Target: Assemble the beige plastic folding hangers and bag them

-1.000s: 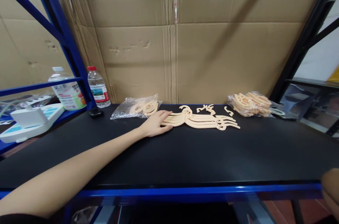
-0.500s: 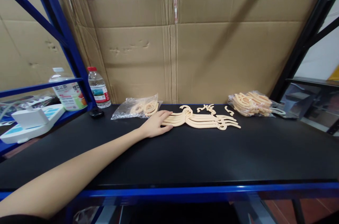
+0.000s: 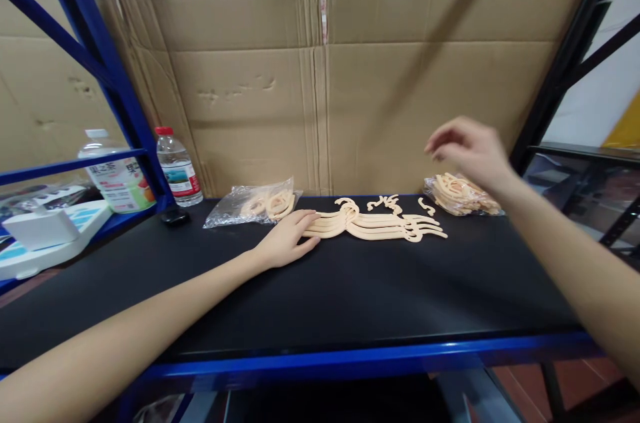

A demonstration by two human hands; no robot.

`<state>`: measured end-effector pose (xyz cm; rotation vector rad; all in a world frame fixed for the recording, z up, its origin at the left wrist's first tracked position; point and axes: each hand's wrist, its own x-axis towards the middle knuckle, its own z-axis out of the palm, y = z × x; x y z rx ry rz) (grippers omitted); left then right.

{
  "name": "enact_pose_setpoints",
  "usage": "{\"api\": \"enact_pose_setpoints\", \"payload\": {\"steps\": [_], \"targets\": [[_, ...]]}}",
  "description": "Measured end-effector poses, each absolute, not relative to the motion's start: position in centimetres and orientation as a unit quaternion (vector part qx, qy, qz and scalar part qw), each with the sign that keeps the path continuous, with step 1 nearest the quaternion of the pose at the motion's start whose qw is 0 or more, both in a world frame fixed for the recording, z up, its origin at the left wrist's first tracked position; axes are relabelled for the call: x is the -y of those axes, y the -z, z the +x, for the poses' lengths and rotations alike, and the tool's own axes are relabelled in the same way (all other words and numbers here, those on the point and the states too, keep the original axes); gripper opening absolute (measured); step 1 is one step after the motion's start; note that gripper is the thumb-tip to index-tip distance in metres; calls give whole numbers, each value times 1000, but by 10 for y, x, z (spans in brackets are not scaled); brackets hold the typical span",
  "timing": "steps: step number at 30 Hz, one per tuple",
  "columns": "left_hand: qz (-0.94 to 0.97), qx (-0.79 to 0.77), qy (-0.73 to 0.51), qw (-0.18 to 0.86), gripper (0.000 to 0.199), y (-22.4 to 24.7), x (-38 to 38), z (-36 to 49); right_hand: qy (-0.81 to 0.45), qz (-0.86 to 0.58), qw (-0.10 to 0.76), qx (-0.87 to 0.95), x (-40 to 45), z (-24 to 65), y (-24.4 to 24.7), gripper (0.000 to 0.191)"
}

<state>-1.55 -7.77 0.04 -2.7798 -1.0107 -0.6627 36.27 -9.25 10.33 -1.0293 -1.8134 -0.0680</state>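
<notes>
While the left hand (image 3: 285,242) rests thumb-apart on pale strips (image 3: 377,235), the right hand (image 3: 467,146) has swung in, grip too blurred to tell, allowing two-handed work.

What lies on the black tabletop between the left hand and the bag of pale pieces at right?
Pale curved strips extend from under the left hand toward that bag, with small curved pieces behind them; the head view shows this.

Left hand (image 3: 286,242) low; right hand (image 3: 473,148) aloft
</notes>
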Motion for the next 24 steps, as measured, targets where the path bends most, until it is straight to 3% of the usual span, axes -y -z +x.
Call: {"api": "enact_pose_setpoints", "payload": {"steps": [6,9,14,24], "targets": [[-870,447,203,-50,86,4,73,-20,123,-578,174,788,35,399,-13,37],[-870,447,194,-77,95,2,70,-22,115,-578,127,798,22,419,2,47],[-892,418,155,-82,81,1,69,-25,102,-539,27,836,16,429,2,55],[-886,436,152,-50,65,4,77,-15,136,-498,13,856,18,428,-3,39]]}}
